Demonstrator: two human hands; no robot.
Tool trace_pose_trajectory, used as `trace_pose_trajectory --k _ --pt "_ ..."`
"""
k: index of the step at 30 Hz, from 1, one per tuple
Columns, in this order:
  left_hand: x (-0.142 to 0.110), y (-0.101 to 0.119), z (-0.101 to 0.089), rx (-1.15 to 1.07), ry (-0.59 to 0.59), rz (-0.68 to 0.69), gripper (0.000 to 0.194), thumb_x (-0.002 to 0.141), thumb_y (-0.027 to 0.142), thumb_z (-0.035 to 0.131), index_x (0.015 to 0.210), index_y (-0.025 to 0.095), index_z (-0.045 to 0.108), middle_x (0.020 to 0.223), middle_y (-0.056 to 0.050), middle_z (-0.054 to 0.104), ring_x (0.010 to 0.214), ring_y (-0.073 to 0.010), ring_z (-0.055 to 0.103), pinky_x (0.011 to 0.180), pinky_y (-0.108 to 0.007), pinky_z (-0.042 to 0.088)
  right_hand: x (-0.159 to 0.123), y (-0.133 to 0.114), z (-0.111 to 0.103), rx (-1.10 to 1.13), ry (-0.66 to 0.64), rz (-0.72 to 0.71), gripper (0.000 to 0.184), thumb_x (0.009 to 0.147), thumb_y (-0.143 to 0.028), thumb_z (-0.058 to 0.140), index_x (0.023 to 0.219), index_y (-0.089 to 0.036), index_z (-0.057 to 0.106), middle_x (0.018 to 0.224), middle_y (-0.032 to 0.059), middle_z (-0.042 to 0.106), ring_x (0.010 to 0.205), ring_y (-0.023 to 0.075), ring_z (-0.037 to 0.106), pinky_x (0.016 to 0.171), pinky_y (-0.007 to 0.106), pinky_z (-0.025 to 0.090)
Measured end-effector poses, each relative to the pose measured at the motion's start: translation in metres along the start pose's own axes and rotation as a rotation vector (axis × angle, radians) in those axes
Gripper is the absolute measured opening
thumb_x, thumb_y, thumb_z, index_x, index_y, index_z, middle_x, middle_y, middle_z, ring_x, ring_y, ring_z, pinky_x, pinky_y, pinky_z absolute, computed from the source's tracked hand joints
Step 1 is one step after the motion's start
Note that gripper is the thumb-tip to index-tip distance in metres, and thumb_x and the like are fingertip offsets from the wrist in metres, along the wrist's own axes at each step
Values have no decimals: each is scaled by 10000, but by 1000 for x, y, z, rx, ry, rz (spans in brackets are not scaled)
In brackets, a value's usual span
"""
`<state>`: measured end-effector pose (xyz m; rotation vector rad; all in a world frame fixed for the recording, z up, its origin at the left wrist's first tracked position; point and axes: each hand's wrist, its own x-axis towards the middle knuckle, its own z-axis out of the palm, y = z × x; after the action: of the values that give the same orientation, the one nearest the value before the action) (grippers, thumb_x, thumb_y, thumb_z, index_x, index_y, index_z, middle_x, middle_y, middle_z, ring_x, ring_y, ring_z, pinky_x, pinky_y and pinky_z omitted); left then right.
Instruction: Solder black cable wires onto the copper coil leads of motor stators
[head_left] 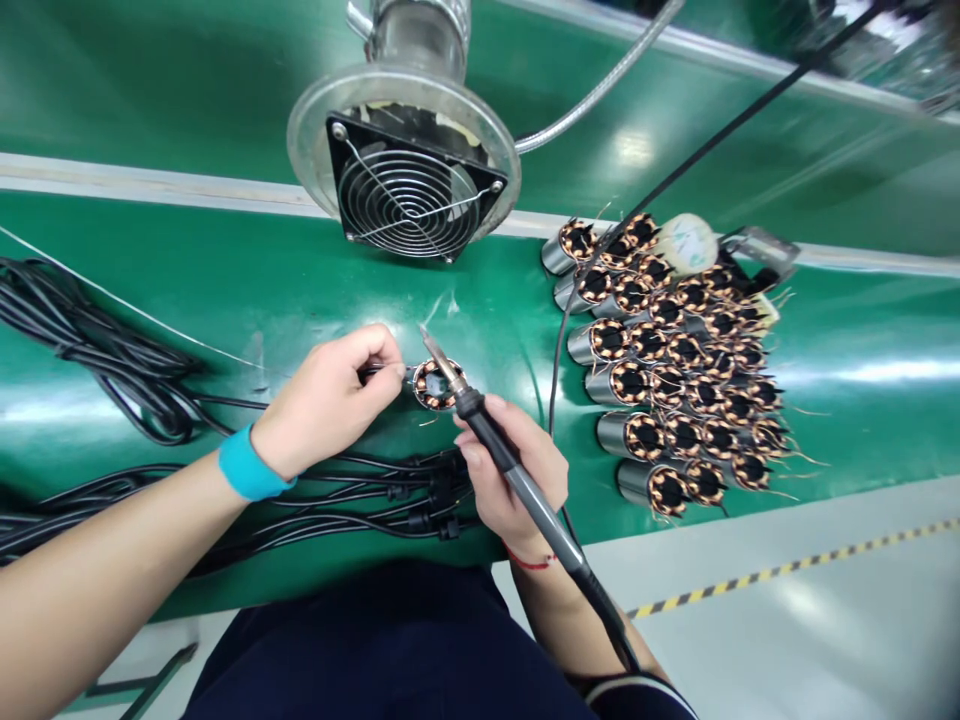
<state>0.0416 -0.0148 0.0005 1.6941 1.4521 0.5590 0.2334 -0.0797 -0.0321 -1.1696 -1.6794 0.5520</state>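
Note:
My left hand (326,400), with a blue wrist strap, pinches a black wire end (386,371) against a small motor stator (436,385) with copper windings that lies on the green bench (247,290). My right hand (510,475) grips a black soldering iron (517,470) like a pen. Its metal tip (439,355) points up-left and rests over the stator's top edge. The iron's cable runs down past my right wrist.
A stack of several finished stators (675,370) in metal sleeves lies to the right, with a tape roll (686,243) on top. A fume-extraction fan (409,190) stands behind the work. Black cables (112,360) are bundled at the left and along the front edge (390,495).

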Motion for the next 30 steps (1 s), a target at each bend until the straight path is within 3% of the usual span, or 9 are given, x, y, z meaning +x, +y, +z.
trace_pose_trajectory --k 4,7,13,20,25,30 --pt "0 0 0 1 -1 12 131 840 228 477 718 186 501 627 40 493 589 -102 440 580 -231 358 17 -15 -5 71 -103 33 468 945 -223 502 1392 -312 395 1078 26 715 815 173 725 740 345 614" --pt "0 -2 0 -7 -5 28 117 842 227 479 738 183 511 640 40 500 598 -103 441 582 -225 358 33 -26 -5 10 -186 64 437 943 -135 461 1336 -324 443 1059 -11 722 960 167 699 868 353 579" --pt "0 -3 0 -10 -6 48 103 834 187 475 733 183 494 647 45 487 608 -99 440 595 -218 362 39 -20 17 -140 -198 125 475 903 -167 499 1356 -268 399 1232 60 628 1142 239 596 984 457 488" --pt "0 -1 -1 -23 -20 18 108 838 185 474 731 192 490 654 42 485 619 -106 441 605 -227 366 31 -7 29 -106 -152 140 441 897 -137 477 1309 -289 441 1100 27 679 1053 208 613 941 416 485" --pt "-2 -1 -1 -68 -26 13 122 851 187 443 738 193 488 666 35 480 626 -111 443 613 -232 368 28 -6 35 -88 -26 93 516 882 -141 527 1354 -289 380 1002 25 669 939 200 603 873 402 496" --pt "-5 -3 2 -128 -8 32 164 897 233 415 755 194 486 682 30 481 645 -121 450 619 -247 367 28 -9 39 -194 -93 -24 466 890 -120 498 1331 -241 404 923 24 671 842 199 568 799 386 473"
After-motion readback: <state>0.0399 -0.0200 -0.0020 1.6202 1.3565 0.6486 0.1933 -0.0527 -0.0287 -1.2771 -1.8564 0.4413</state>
